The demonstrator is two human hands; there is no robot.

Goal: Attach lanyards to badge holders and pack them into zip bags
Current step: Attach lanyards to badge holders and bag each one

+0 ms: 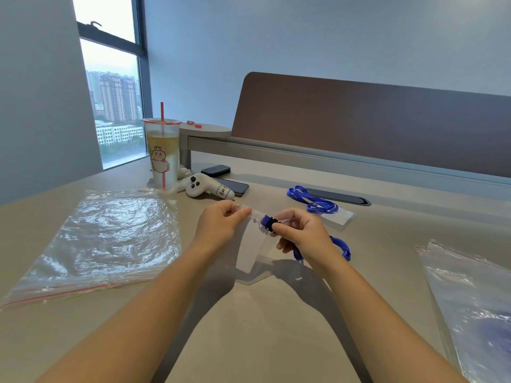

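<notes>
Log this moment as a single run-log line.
step: clipping lanyard to badge holder | left hand: pinches holder top | right hand: presses clip | zip bag: left, flat

left hand point(221, 225) pinching badge holder point(250, 255) top | right hand point(300, 233) gripping lanyard point(341, 248) clip above table point(249, 327)

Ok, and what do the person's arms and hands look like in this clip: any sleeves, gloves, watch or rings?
Both forearms are bare from the bottom edge of the frame up to the wrists; no sleeve shows. The left hand and the right hand wear no gloves. No watch, bracelet or ring is visible on the wrists or on the fingers that show, and no markings can be made out.
</notes>
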